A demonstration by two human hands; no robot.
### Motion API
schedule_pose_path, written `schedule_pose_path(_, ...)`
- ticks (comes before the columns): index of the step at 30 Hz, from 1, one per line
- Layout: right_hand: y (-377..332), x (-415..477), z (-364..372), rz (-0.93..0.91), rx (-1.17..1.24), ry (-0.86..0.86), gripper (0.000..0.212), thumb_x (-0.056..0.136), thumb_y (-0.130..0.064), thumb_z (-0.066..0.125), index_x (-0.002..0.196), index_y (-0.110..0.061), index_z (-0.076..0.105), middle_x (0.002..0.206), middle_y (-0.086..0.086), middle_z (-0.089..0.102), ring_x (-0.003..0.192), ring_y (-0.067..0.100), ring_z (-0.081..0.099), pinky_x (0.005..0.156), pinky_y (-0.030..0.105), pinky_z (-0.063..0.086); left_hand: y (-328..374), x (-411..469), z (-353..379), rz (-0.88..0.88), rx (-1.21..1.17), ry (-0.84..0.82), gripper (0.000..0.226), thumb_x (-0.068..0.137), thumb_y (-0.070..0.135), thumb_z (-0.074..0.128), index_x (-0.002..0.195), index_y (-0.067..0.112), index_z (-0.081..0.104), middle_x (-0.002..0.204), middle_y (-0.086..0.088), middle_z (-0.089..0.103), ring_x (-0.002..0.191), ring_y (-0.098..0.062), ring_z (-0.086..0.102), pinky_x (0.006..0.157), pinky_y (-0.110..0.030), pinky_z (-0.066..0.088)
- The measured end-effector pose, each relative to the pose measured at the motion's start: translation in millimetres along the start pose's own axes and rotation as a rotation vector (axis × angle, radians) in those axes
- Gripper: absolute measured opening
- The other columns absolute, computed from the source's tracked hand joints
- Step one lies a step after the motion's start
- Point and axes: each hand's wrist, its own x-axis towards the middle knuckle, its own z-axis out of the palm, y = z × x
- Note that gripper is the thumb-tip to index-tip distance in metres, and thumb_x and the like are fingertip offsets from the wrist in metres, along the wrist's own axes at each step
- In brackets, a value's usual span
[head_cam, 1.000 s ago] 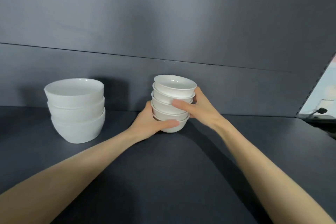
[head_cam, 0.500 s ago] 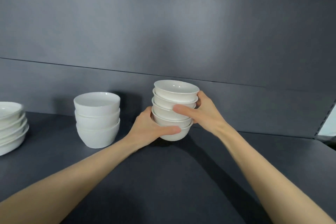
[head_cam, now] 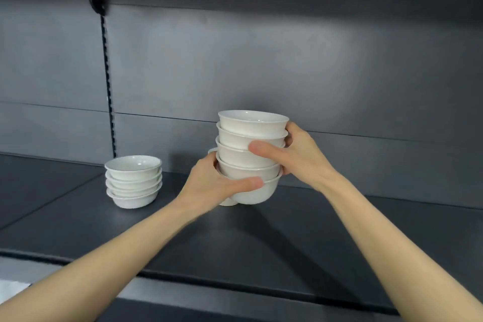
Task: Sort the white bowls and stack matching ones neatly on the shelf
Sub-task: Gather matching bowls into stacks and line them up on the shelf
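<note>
1. The shelf point(head_cam: 78, 225) is a dark grey, matte board with a dark back panel behind it and a rounded front lip.
2. A seam runs across its left part, from front to back.
3. A shallow stack point(head_cam: 133, 181) of white bowls stands on it at the left, near the back.
4. Another white bowl point(head_cam: 226, 202) shows only as slivers behind the hands, so its contact with the board cannot be told.

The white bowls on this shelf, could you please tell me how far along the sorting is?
Done: a stack of shallow bowls sits on the shelf. In hand: left hand and right hand grip a stack of deeper bowls. Left: setting it down.
</note>
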Motion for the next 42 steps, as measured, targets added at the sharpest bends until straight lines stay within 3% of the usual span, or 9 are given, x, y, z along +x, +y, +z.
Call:
schedule_pose_path(3, -30, -12, 52, -0.024, 0.048, -0.03, 0.085, 0.05, -0.058, 0.084, 0.123, -0.027, 0.054, 0.112, -0.013, 0.068, 0.1, 0.008, 0.066, 0.07, 0.029, 0.056, 2, -34, -55, -0.002, 0.044, 0.036, 0.075, 0.043, 0.043, 0.091, 0.111, 0.023, 0.063, 0.099, 0.013, 0.074, 0.091, -0.002, 0.069, 0.073, -0.018, 0.056)
schedule_pose_path(7, -66, -24, 126, -0.039, 0.11, -0.078, 0.07, 0.057, -0.053, 0.085, 0.116, -0.032, 0.055, 0.108, -0.015, 0.068, 0.098, 0.006, 0.067, 0.074, 0.03, 0.058, 5, -80, -130, -0.027, 0.108, 0.082, 0.051, 0.058, 0.024, 0.091, 0.102, 0.026, 0.064, 0.09, 0.016, 0.074, 0.082, 0.004, 0.068, 0.064, -0.01, 0.05)
schedule_pose_path(11, -95, -25, 196, -0.042, 0.173, -0.15, 0.077, 0.047, -0.062, 0.08, 0.115, -0.035, 0.056, 0.11, -0.014, 0.069, 0.1, 0.008, 0.067, 0.081, 0.042, 0.059, 3, -115, -202, -0.065, 0.175, 0.157, 0.074, 0.04, 0.048, 0.089, 0.106, 0.027, 0.064, 0.095, 0.015, 0.073, 0.083, 0.005, 0.067, 0.064, -0.009, 0.051)
schedule_pose_path(13, -113, -20, 227, -0.065, 0.174, -0.188, 0.084, 0.046, -0.063, 0.078, 0.12, -0.032, 0.055, 0.111, -0.015, 0.068, 0.1, 0.006, 0.066, 0.08, 0.038, 0.059, 3, -127, -234, -0.078, 0.193, 0.195, 0.076, 0.039, 0.05, 0.088, 0.106, 0.026, 0.064, 0.094, 0.015, 0.073, 0.083, 0.004, 0.067, 0.065, -0.01, 0.051)
schedule_pose_path(17, -145, -2, 285, -0.096, 0.221, -0.259, 0.069, 0.064, -0.044, 0.086, 0.122, -0.026, 0.053, 0.108, -0.016, 0.065, 0.098, 0.003, 0.064, 0.072, 0.027, 0.055, 0, -136, -299, -0.088, 0.215, 0.276, 0.07, 0.044, 0.044, 0.092, 0.106, 0.026, 0.064, 0.093, 0.015, 0.073, 0.084, 0.003, 0.068, 0.064, -0.009, 0.051)
schedule_pose_path(21, -160, 25, 343, -0.106, 0.248, -0.32, 0.057, 0.068, -0.037, 0.083, 0.116, -0.03, 0.053, 0.106, -0.015, 0.066, 0.097, 0.004, 0.065, 0.08, 0.035, 0.058, -13, -137, -354, -0.095, 0.224, 0.36, 0.076, 0.034, 0.054, 0.084, 0.102, 0.028, 0.063, 0.091, 0.016, 0.073, 0.083, 0.005, 0.067, 0.064, -0.01, 0.05)
schedule_pose_path(28, -164, 77, 442, -0.118, 0.293, -0.402, 0.09, 0.044, -0.059, 0.081, 0.122, -0.026, 0.052, 0.112, -0.01, 0.067, 0.1, 0.009, 0.067, 0.084, 0.043, 0.058, -53, -125, -442, -0.135, 0.25, 0.436, 0.077, 0.035, 0.054, 0.085, 0.104, 0.028, 0.062, 0.094, 0.015, 0.073, 0.085, 0.002, 0.068, 0.071, -0.016, 0.052)
schedule_pose_path(33, -177, 120, 502, -0.126, 0.349, -0.425, 0.086, 0.043, -0.058, 0.082, 0.118, -0.03, 0.053, 0.112, -0.01, 0.067, 0.101, 0.01, 0.067, 0.081, 0.037, 0.058, -70, -99, -510, -0.13, 0.301, 0.463, 0.08, 0.037, 0.054, 0.084, 0.109, 0.026, 0.064, 0.098, 0.014, 0.073, 0.089, 0.001, 0.068, 0.078, -0.021, 0.054)
schedule_pose_path(42, -189, 179, 608, -0.094, 0.308, -0.42, 0.089, 0.041, -0.06, 0.081, 0.12, -0.03, 0.052, 0.113, -0.013, 0.067, 0.101, 0.008, 0.066, 0.077, 0.033, 0.057, -125, -64, -619, -0.12, 0.265, 0.429, 0.085, 0.038, 0.055, 0.085, 0.115, 0.023, 0.063, 0.101, 0.013, 0.073, 0.091, 0.003, 0.067, 0.07, -0.011, 0.051)
